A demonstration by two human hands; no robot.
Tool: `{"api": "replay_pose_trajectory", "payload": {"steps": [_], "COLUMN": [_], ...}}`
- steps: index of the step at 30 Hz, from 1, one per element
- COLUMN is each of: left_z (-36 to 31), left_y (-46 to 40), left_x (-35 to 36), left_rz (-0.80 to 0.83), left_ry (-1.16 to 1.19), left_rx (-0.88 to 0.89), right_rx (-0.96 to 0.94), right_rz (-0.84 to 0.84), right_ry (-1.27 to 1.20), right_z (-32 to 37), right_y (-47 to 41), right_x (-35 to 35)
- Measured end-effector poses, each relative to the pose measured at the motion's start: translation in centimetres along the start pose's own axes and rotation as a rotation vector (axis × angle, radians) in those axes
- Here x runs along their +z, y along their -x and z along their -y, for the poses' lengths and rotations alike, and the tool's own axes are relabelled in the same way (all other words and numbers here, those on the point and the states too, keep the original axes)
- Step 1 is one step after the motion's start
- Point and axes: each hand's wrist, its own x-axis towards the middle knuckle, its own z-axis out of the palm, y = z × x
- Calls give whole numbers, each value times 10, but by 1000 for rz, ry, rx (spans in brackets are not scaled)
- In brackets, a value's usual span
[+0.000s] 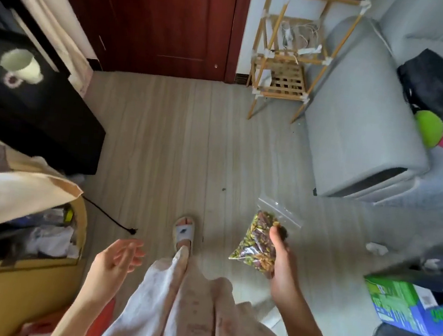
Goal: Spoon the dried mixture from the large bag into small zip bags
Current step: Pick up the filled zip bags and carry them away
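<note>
My right hand grips a small clear zip bag filled with a green, brown and dark dried mixture, held above the floor with my thumb across its front. The bag's zip end points up and away from me. My left hand hangs empty at lower centre-left, palm turned up, fingers loosely spread. The large bag and the spoon are not in view.
A yellow bin with clutter and a cream cloth bag stand at left beside a black table with a mug. A grey sofa, wooden rack and green-blue box are on the right. My sandalled foot stands on the wood floor.
</note>
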Motion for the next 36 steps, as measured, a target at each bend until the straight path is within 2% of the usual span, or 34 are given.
{"api": "replay_pose_trajectory", "payload": {"steps": [5, 9, 13, 19, 23, 24, 25, 30, 36], "left_z": [-31, -83, -144, -217, -227, -245, -251, -256, -312], "left_y": [-106, -193, -273, -357, -373, -422, -436, -461, -527], "left_x": [-5, -18, -18, 2, 15, 51, 62, 85, 142], "left_rz": [31, 177, 296, 356, 330, 282, 258, 185, 148], "left_ry": [29, -101, -239, -194, -144, -102, -67, -48, -37], "left_rx": [-50, 37, 118, 154, 87, 69, 33, -42, -41], "right_rx": [32, 88, 60, 91, 113, 101, 96, 90, -40], "right_rz": [-8, -19, -50, -58, -39, -15, -7, 25, 18], "right_ry": [-113, -191, -165, -179, -231, -218, -198, -134, -42], "right_z": [46, 90, 133, 176, 191, 233, 249, 309, 419], "right_y": [-56, -94, -129, -184, -205, -261, -281, -328, -410], "right_x": [55, 108, 153, 185, 188, 183, 182, 183, 172]}}
